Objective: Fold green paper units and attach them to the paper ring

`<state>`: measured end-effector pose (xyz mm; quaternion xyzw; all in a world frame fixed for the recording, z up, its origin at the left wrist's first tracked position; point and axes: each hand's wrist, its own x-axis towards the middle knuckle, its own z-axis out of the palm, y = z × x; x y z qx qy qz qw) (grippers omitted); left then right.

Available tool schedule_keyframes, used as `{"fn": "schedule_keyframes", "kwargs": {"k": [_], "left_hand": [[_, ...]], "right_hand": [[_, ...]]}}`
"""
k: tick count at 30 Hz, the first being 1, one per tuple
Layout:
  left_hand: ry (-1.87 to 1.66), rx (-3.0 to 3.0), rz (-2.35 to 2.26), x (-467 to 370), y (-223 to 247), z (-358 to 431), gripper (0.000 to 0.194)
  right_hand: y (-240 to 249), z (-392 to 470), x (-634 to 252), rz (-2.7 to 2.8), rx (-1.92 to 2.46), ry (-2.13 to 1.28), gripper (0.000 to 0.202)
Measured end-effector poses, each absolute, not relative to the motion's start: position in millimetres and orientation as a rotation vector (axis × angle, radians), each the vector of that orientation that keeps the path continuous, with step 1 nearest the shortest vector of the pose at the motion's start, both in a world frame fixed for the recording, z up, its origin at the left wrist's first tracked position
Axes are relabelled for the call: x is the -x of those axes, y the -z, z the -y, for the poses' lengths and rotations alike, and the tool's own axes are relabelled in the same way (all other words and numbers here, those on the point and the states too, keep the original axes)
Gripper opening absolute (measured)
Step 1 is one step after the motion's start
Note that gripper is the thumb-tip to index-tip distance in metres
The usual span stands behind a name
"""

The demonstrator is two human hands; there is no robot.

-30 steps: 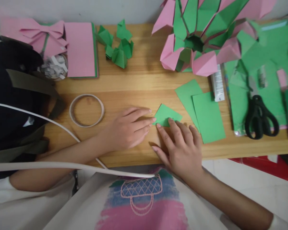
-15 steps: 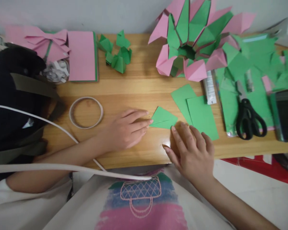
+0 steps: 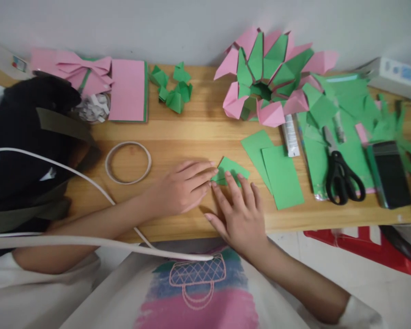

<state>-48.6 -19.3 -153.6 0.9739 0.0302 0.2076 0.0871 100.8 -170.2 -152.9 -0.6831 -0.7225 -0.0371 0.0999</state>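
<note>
A small folded piece of green paper (image 3: 230,165) lies flat on the wooden table. My left hand (image 3: 188,185) is palm down with its fingers stretched out, the tips at the paper's left edge. From the front right, my right hand (image 3: 239,208) lays spread fingertips over the paper's lower part, hiding some of it. Just to the right rest two flat green paper rectangles (image 3: 282,176), one overlapping the other.
Behind stands a pink and green folded-paper flower (image 3: 260,89). Black-handled scissors (image 3: 342,178), a tube (image 3: 290,136) and a phone (image 3: 390,173) lie right. A tape roll (image 3: 107,164), green folded pieces (image 3: 174,98), a pink sheet stack (image 3: 127,91) and a black bag (image 3: 20,137) are left.
My right hand has moved left, from the paper's right corner onto its lower part. My left hand stays at the left edge. The whole view has shifted slightly.
</note>
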Motion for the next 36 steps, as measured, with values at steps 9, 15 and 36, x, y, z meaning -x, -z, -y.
{"fn": "schedule_keyframes", "kwargs": {"k": [9,15,36], "left_hand": [[-0.57,-2.919,-0.095,49.7,151.3,17.1,0.013],[-0.605,-2.878,-0.112,51.2,158.1,16.1,0.016],[-0.129,-2.541,-0.511,16.4,119.0,22.5,0.031]], "right_hand": [[149.8,180.5,-125.7,2.156,2.06,0.152,0.052],[149.6,198.7,-138.5,2.055,2.16,0.242,0.047],[126.6,101.8,-175.8,1.963,2.01,-0.643,0.018]]}}
